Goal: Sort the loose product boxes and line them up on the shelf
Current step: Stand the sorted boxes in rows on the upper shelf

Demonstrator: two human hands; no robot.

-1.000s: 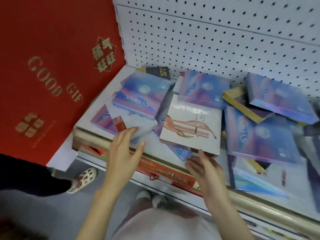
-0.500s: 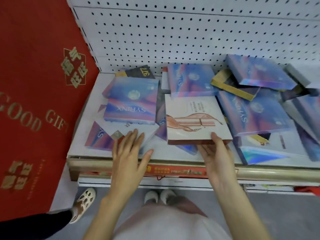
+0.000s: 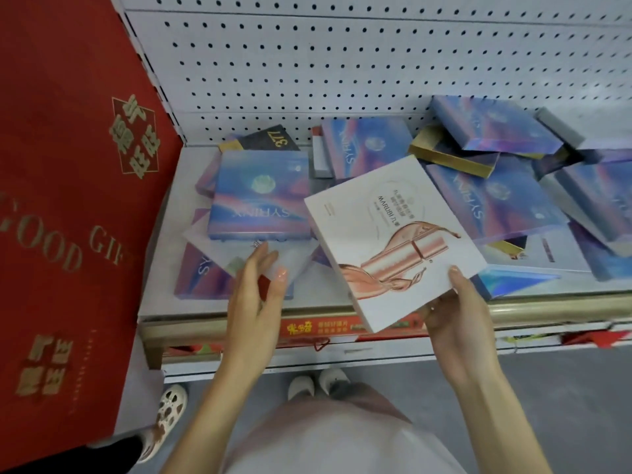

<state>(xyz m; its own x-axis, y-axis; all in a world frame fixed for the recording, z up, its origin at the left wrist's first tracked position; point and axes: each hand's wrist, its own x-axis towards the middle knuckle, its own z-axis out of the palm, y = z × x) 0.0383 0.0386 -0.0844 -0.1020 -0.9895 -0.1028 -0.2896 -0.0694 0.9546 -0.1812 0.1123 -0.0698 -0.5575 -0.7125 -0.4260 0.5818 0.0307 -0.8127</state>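
Observation:
My right hand [image 3: 460, 313] grips the near corner of a flat white box with a rose-gold swirl picture [image 3: 386, 234] and holds it tilted above the front of the white shelf [image 3: 164, 268]. My left hand [image 3: 254, 295] pinches the near edge of a pale white box with a red patch [image 3: 232, 249] lying on the shelf. A blue-purple SYRINX box [image 3: 260, 196] rests on top of that pale box. Several more blue-purple boxes [image 3: 492, 200] lie jumbled across the shelf to the right, some overlapping.
A white pegboard wall [image 3: 342, 63] backs the shelf. A large red gift box with gold lettering [image 3: 68, 217] stands against the shelf's left end. A dark box marked 377 [image 3: 270, 138] and a gold-edged box [image 3: 451, 159] lie at the back. Another person's sandalled foot [image 3: 167, 412] is at lower left.
My right hand has lifted the white rose-gold box off the pile and turned it at an angle. My left hand has closed its fingers onto the edge of the pale box.

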